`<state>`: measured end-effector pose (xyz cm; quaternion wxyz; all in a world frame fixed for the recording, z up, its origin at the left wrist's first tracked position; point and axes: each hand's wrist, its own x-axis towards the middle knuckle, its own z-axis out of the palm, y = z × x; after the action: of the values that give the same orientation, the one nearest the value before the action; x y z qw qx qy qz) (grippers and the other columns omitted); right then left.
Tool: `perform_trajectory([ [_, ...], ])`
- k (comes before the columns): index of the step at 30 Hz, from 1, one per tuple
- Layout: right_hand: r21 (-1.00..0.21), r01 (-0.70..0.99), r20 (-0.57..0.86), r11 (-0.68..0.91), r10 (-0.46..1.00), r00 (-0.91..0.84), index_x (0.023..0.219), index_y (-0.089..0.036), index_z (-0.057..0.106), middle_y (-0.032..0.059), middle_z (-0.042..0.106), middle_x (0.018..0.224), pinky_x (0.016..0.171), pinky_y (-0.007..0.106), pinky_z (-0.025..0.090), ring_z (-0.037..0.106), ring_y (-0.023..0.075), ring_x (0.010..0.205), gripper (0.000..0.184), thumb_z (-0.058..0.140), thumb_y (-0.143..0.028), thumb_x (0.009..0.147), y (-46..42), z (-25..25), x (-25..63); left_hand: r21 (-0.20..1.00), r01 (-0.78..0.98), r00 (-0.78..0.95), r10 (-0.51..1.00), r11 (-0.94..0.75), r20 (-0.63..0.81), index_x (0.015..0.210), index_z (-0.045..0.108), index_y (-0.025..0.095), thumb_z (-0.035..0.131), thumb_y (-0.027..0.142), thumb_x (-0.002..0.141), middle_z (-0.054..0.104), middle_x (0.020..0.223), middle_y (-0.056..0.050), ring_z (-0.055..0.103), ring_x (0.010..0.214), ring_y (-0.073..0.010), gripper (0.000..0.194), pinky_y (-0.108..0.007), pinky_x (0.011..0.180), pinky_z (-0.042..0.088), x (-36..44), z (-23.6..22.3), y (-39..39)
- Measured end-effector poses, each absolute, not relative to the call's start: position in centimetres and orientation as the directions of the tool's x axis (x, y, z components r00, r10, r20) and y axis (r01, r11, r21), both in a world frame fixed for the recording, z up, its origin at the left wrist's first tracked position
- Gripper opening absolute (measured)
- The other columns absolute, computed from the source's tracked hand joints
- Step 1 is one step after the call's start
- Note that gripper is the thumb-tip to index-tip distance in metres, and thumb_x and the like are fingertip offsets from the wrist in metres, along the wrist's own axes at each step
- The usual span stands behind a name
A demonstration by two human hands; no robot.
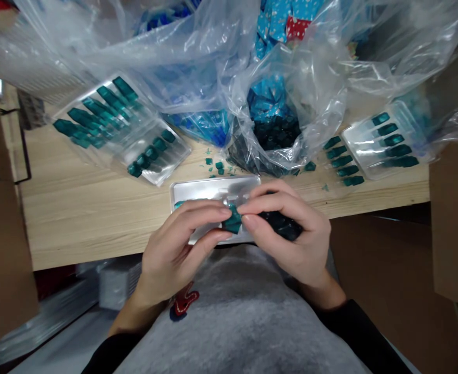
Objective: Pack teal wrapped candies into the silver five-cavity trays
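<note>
A teal false nail piece [232, 221] is between my two hands, over a silvery tray [213, 186] near the table's front edge. My left hand [185, 239] pinches it from the left with thumb and fingertips. From the right, the thumb and fingers of my right hand [291, 228] meet its edge. Dark false nails [281, 224] are gathered in the palm of that hand, partly hidden by its fingers. Part of another teal nail shows behind my left fingers in the tray.
A clear bag [248, 98] of dark nails stands behind the tray, with small teal scraps [220, 167] near it. Clear cases [151, 124] with teal nails lie left, and another case [363, 150] lies right. Cardboard boxes [453, 223] flank the wooden table [76, 208].
</note>
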<state>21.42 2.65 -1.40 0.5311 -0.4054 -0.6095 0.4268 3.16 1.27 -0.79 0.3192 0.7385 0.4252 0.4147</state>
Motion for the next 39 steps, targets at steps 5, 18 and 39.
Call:
perform_trajectory([
  [5,-0.924,0.140,0.350,0.357,0.934,-0.071,0.086,-0.020,0.065,-0.0016,0.066,0.087,0.082,0.025,0.054,0.065,0.0102,0.088,0.012,0.066,-0.008,0.088,3.1,-1.9,21.3,0.983,0.095,0.201,0.970,-0.160,0.138,0.115,0.070,0.025,0.067,0.019,0.092,0.071,0.105,0.000,0.068,0.094,-0.0082,0.024,-0.015,0.085,0.056,3.0,-1.5,0.9],
  [18,-0.814,0.365,0.472,0.452,0.881,-0.040,0.100,-0.023,0.068,0.0031,0.069,0.095,0.081,0.033,0.057,0.067,0.0167,0.091,0.013,0.064,-0.014,0.092,3.8,-1.2,22.0,0.754,-0.513,0.352,0.902,0.410,-0.251,0.101,0.076,0.025,0.073,0.030,0.088,0.072,0.080,0.000,0.068,0.067,-0.0083,0.014,-0.014,0.062,0.059,3.3,-1.2,1.7],
  [39,-0.786,0.323,0.521,0.527,0.846,-0.115,0.095,-0.020,0.067,0.0041,0.067,0.095,0.079,0.030,0.057,0.065,0.0150,0.089,0.015,0.057,-0.009,0.091,3.8,-1.3,21.0,0.765,-0.495,0.337,0.903,0.412,-0.268,0.090,0.067,0.022,0.072,0.040,0.088,0.054,0.061,0.002,0.050,0.049,-0.0073,0.018,-0.016,0.045,0.050,4.0,-1.6,2.3],
])
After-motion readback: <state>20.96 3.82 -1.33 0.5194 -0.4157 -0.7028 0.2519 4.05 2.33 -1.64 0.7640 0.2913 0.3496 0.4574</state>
